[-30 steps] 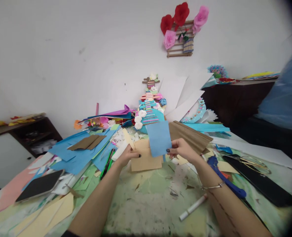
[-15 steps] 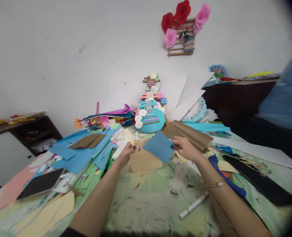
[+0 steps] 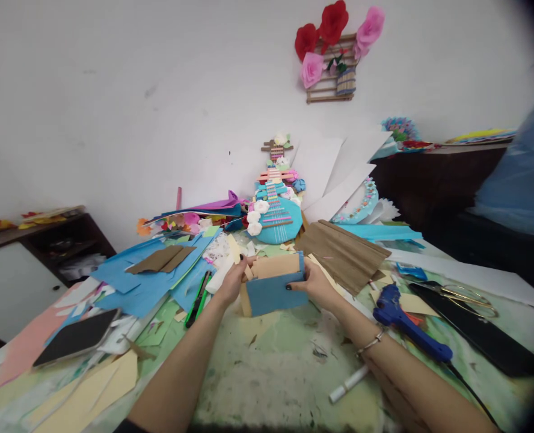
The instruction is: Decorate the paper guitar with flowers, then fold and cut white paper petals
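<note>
My left hand (image 3: 233, 284) is closed on the left end of a folded tan card (image 3: 276, 264), with the thumb at its upper edge. A blue card rectangle (image 3: 273, 297) lies against the front face of this tan card, leaving a tan strip bare at the left. My right hand (image 3: 317, 287) grips the right end, its thumb pressed on the blue card and its other fingers hidden behind. By my left fingertips a narrow cream strip (image 3: 234, 248) sticks up; whether I hold it cannot be told.
A green utility knife (image 3: 198, 299) lies left of my hands. To the right are a blue glue gun (image 3: 411, 325), gold-handled scissors (image 3: 468, 299) and a white marker (image 3: 348, 385). A blue paper-craft instrument (image 3: 278, 219) stands behind. Blue paper sheets (image 3: 131, 282) and a phone (image 3: 75, 338) lie left.
The blue card moved left and down from being held apart onto the front of the tan card. My right hand came inward with it, and the tan card is now tilted up more.
</note>
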A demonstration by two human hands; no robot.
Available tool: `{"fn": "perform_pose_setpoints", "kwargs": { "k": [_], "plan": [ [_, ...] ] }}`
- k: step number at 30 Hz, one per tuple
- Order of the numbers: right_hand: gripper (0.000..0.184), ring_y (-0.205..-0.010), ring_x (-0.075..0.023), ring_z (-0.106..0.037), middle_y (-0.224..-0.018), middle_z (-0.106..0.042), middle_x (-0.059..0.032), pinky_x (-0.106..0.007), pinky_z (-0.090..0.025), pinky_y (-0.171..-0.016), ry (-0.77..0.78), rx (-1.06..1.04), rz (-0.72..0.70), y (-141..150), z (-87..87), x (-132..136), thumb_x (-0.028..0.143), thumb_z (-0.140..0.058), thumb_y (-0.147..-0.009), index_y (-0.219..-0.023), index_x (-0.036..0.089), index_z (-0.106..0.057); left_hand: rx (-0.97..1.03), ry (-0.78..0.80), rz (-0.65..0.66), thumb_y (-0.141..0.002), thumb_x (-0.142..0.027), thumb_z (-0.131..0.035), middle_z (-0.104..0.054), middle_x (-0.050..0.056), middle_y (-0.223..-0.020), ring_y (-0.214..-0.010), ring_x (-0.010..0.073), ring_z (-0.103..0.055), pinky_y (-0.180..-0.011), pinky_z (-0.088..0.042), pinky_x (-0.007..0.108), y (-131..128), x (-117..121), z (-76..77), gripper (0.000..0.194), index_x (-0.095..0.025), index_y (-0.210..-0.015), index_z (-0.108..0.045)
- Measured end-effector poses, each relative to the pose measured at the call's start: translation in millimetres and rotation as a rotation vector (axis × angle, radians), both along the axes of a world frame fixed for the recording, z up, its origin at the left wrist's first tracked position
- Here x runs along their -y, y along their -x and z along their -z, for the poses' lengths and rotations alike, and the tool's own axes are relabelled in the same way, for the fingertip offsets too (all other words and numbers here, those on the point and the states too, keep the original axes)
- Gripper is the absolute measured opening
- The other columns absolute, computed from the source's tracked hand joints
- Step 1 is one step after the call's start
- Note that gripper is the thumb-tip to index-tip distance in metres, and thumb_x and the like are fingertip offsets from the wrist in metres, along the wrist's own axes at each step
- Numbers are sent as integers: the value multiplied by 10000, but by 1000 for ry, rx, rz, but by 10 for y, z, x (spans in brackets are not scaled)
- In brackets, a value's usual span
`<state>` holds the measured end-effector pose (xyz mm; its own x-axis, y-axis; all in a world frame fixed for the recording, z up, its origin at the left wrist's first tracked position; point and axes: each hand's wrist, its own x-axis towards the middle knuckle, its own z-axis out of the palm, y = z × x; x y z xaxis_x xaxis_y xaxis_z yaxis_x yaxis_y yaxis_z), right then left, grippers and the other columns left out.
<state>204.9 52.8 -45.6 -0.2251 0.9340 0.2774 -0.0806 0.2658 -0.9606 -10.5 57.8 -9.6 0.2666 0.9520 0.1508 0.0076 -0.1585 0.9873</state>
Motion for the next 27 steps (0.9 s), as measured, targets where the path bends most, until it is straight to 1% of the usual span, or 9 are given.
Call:
{"fn": "perform_pose_setpoints", "kwargs": {
  "k": [2, 4, 9, 11, 15, 17, 20, 23, 27],
  "plan": [
    [448, -833, -244, -639, -873, -694, -49, -400, -518, -764, 53, 27, -19, 15, 19, -1, 251, -756, -527, -952, 172, -637, -14, -77, -12, -766, -668, -436, -682, 68, -796, -867, 226, -640, -738, -491, 298, 12, 5, -85, 593, -150, -935, -670],
    [321, -802, -251, -647, -809, -709, -37, -406, -522, -756, 53, 42, 63, 27, 30, -4, 232, -751, -521, -828, 165, -684, 44, -171, -78, -787, -598, -481, -685, 77, -813, -861, 224, -642, -761, -494, 314, 72, 0, -195, 499, -149, -907, -662],
    [360, -785, -257, -658, -835, -721, -46, -403, -531, -738, 62, -54, 226, 4, 43, -43, 222, -748, -509, -859, 167, -686, 282, -371, -327, -797, -512, -536, -641, 34, -663, -615, 176, -639, -586, -525, 297, 370, 100, -576, 378, -144, -842, -612],
    [392, -818, -249, -661, -911, -717, -53, -397, -530, -759, 65, -135, 251, -12, 33, -50, 244, -741, -527, -905, 174, -664, 168, -333, -222, -815, -503, -518, -567, 0, -540, -416, 125, -550, -415, -444, 228, 457, 214, -736, 370, -147, -818, -618],
    [456, -869, -239, -662, -995, -703, -63, -382, -531, -777, 187, -367, 229, 18, -19, -5, 232, -748, -530, -966, 186, -623, -216, 22, 265, -835, -572, -418, -476, 2, -414, -258, 96, -416, -287, -284, 204, 362, 450, -908, 499, -144, -710, -643],
    [433, -851, -245, -667, -967, -710, -73, -381, -532, -774, 276, -456, 178, 60, -58, 41, 196, -745, -522, -938, 179, -627, -374, 169, 439, -829, -593, -402, -491, 20, -412, -284, 108, -451, -304, -303, 207, 183, 511, -862, 541, -142, -682, -661],
    [349, -800, -257, -672, -911, -719, -82, -388, -539, -745, 317, -518, 107, 108, -124, 103, 174, -715, -534, -875, 174, -638, -430, 284, 529, -808, -610, -424, -486, 22, -392, -301, 116, -451, -311, -294, 216, -125, 522, -617, 552, -143, -647, -669],
    [310, -817, -268, -670, -905, -719, -83, -404, -545, -729, 310, -577, 70, 105, -172, 123, 196, -678, -578, -885, 175, -638, -308, 345, 308, -753, -615, -508, -383, -21, -357, -272, 82, -345, -291, -193, 216, -345, 493, -273, 530, -159, -487, -558],
    [280, -829, -272, -667, -852, -723, -71, -420, -544, -741, 330, -616, 148, 69, -171, 107, 170, -650, -581, -861, 176, -630, -205, 216, 84, -730, -640, -524, -315, -50, -343, -262, 46, -209, -305, -87, 220, -439, 446, 69, 541, -165, -473, -508]
  ]
}}
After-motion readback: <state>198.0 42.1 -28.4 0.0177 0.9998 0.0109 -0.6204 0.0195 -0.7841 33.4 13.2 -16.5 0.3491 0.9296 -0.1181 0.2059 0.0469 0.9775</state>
